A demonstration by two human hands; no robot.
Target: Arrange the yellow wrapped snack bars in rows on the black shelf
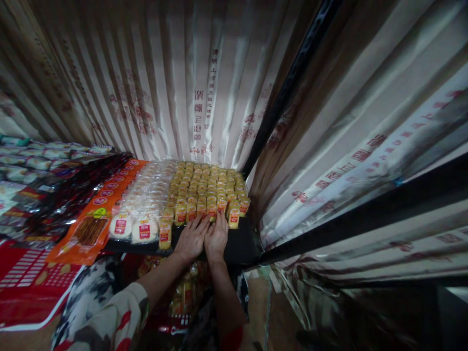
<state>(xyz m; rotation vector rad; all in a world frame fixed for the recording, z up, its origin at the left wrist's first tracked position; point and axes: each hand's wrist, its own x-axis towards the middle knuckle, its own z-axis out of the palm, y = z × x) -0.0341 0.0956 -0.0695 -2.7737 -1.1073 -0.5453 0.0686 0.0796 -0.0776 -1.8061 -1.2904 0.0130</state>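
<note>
Rows of small yellow packaged cakes (204, 183) with red and white labels stand on a black shelf (239, 243). Both hands are side by side at the front of these rows. My left hand (190, 240) has its fingers stretched forward against the front packs. Beside it, my right hand (216, 238) reaches out with extended fingers touching the labelled fronts. Neither hand is visibly wrapped round a pack; the fingertips partly cover the labels. One front pack (234, 214) stands right of my right hand, another (165, 234) further left, both jutting forward.
Left of the yellow packs are round white packaged cakes (145, 228), orange snack bags (89, 229) and dark packets (73, 187). A red shopping basket (32, 282) is at lower left. Below the shelf, more yellow packs (183, 292) show. Pleated printed curtains (175, 87) and a black post (281, 107) stand behind.
</note>
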